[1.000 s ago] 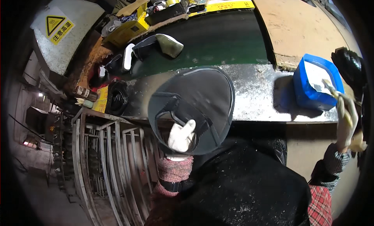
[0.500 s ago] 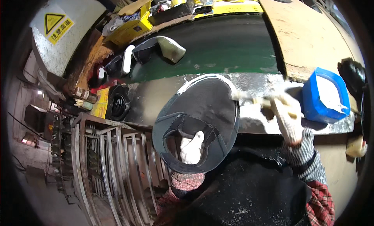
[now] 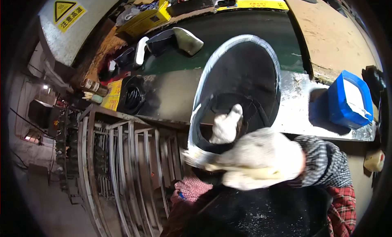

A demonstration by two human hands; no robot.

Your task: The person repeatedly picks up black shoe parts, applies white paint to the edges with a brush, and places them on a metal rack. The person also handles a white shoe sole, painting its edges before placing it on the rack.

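Observation:
A dark oval fabric piece (image 3: 241, 69), its rim coated with a pale paste, is held up in front of me. My white-gloved left hand (image 3: 226, 124) comes through the round opening near its lower end, closed on the piece from inside. Below that opening, my gloved right hand (image 3: 261, 159) is shut on a brush (image 3: 200, 157), whose bristles meet the rim at lower left. Motion blurs the brush and the right hand, and the glove hides much of the handle. On the right of the worktop (image 3: 292, 110) stands a blue tub (image 3: 349, 104) of white paste.
On the green belt (image 3: 228, 26) at the back lie white and dark curved pieces (image 3: 163, 43). A metal rack (image 3: 118, 163) stands below on the left. Yellow boxes (image 3: 145, 20) line the far edge; a coiled black cable (image 3: 132, 98) lies at the left of the worktop.
The brush and my right hand have swung from the piece's right edge to its lower left rim. The piece has moved up and right, and the pale coat covers more of its rim.

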